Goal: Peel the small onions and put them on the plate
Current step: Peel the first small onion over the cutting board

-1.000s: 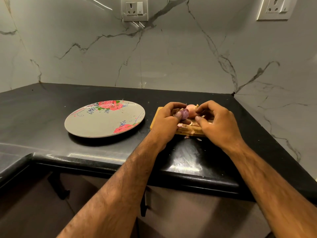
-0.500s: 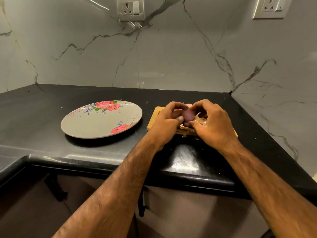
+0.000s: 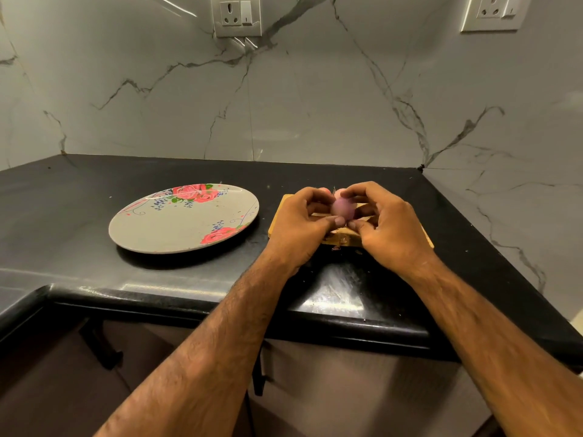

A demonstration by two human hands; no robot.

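The left grip (image 3: pixel 299 228) and right grip (image 3: pixel 389 230) both clamp, fingers curled, on the small round purple onion (image 3: pixel 342 208) held between them above the pale wooden board (image 3: pixel 277 223). The grey flowered round plate (image 3: pixel 176 230) lies left of the left grip.

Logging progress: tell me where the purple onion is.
Head view, right of centre: purple onion held between left hand and right hand, over the wooden board.
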